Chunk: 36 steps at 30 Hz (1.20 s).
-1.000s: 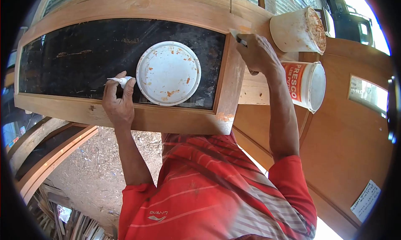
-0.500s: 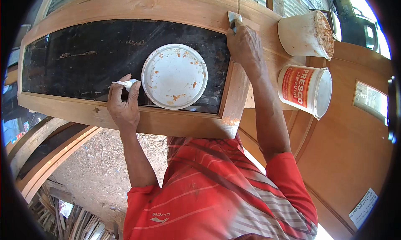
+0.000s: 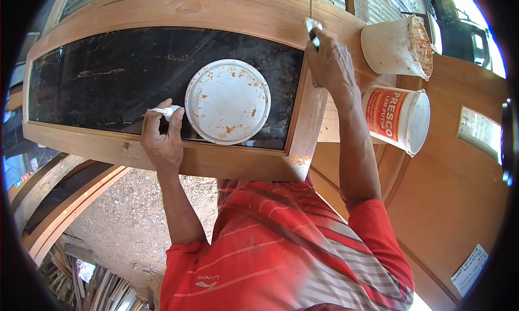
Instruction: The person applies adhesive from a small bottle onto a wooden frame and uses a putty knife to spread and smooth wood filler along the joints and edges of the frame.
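My right hand (image 3: 331,61) grips a small scraper (image 3: 312,27) whose pale blade lies at the upper right corner of the wooden frame (image 3: 243,159). My left hand (image 3: 164,135) pinches a small white bottle (image 3: 171,112) with a pointed tip, over the frame's lower rail and dark panel (image 3: 124,81). Just right of the left hand, a round white lid (image 3: 228,101) with orange-brown smears lies on the panel.
At the right stand a smeared white bucket (image 3: 386,47) and a white bucket with a red label (image 3: 386,113). A brown wooden panel (image 3: 438,192) with a handwritten paper (image 3: 469,270) is further right. Wood pieces (image 3: 102,286) lie at the lower left.
My right hand moved left and up along the frame's corner with the scraper, then slightly back to the right and down. My left hand keeps its pinch on the bottle; the view shifted slightly.
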{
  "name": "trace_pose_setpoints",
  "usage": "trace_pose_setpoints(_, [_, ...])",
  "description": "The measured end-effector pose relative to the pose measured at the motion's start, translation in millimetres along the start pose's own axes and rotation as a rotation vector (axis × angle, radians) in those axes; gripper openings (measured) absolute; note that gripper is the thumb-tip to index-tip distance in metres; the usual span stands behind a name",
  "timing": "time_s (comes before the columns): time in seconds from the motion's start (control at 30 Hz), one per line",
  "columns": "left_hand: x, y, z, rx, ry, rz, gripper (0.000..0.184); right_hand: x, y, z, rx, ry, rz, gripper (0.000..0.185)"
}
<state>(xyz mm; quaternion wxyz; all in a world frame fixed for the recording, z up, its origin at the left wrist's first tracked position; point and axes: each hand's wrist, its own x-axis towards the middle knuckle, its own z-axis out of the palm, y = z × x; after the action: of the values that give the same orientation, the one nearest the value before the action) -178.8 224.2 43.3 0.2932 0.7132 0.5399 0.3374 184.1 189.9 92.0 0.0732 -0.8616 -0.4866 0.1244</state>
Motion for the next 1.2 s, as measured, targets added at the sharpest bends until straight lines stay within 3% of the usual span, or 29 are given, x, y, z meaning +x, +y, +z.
trace_pose_setpoints(0.17, [-1,-1,0,0.016,0.001,-0.002,0.026,-1,8,2,-0.052,-0.006,-0.074,0.04])
trace_pose_setpoints(0.27, [-1,0,0,0.012,0.006,-0.021,0.025,2,-3,-7,0.081,0.007,0.008,0.03])
trace_pose_setpoints(0.37, [-1,-2,1,-0.004,0.003,-0.006,0.025,1,3,13,-0.039,0.04,-0.041,0.031])
trace_pose_setpoints(0.47, [0,3,0,0.003,0.01,-0.013,0.025,0,4,1,-0.041,-0.013,-0.074,0.046])
trace_pose_setpoints(0.57, [0,0,1,0.001,0.012,0.007,0.025,4,-6,-4,-0.017,-0.007,0.0,0.045])
trace_pose_setpoints(0.67, [-1,-1,1,-0.006,0.02,-0.004,0.025,-1,1,7,-0.063,-0.011,-0.064,0.045])
trace_pose_setpoints(0.77, [-1,-2,2,0.011,0.025,-0.01,0.026,-1,-6,-25,0.103,-0.138,0.094,0.044])
trace_pose_setpoints(0.87, [-1,-1,2,-0.007,0.026,-0.002,0.027,7,25,2,-0.024,-0.023,-0.006,0.042])
trace_pose_setpoints(0.9, [0,-1,2,0.0,0.029,-0.009,0.027,2,9,-14,0.003,-0.111,0.029,0.041])
trace_pose_setpoints(1.2, [-1,1,2,0.023,0.037,-0.046,0.026,-27,-22,-6,0.046,-0.078,-0.091,0.038])
